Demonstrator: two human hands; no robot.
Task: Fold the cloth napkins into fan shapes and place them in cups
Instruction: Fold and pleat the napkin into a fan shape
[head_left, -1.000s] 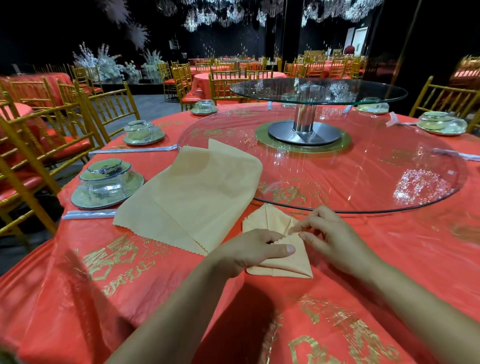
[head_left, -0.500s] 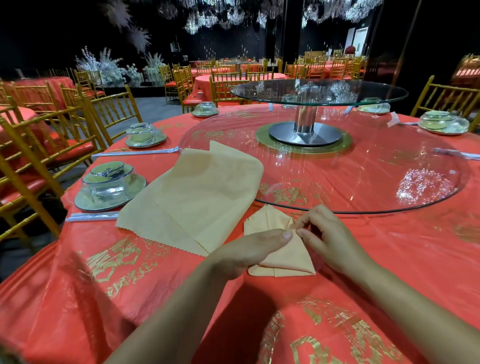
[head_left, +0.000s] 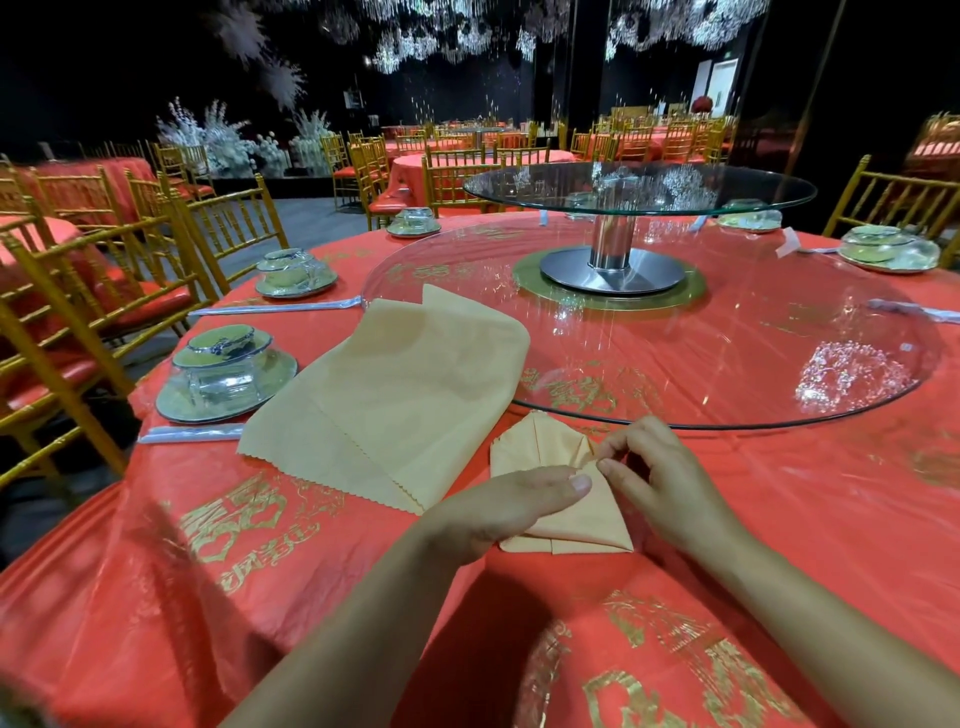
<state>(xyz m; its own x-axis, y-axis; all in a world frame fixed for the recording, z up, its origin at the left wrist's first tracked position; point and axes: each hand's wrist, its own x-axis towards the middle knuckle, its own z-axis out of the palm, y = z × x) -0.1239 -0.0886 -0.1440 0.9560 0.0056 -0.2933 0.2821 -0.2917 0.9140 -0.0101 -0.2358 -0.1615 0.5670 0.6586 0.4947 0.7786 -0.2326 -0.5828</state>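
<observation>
**A:** How are the hands placed?

**B:** The left hand (head_left: 498, 512) is laid flat with its fingers straight and pressed onto the near half of the folded napkin (head_left: 540, 447). A flap at the napkin's right edge is pinched between thumb and forefinger of the right hand (head_left: 660, 478).

**A:** Where is that napkin found?

**B:** It is spread on the red tablecloth (head_left: 311, 597), just in front of the rim of the glass turntable (head_left: 727, 353). The flat napkins (head_left: 395, 384) lie just to its left, partly draped over the glass.

**A:** How much is judged to be done?

**B:** Little. A few early folds have been made in one napkin. No fan pleats are seen, and nothing has been set in a cup. The flat napkins are untouched. The only glassware nearby is sealed inside the wrapped place setting (head_left: 223, 374), further left, and whether it is a cup cannot be told.

**A:** Which way is the piece pointed?

**B:** A narrowing shape is shown. The tip is turned away from the person, toward the turntable, and the broad base lies nearest the body. The long axis is therefore run from near to far, leaning slightly left at the far end.
</observation>
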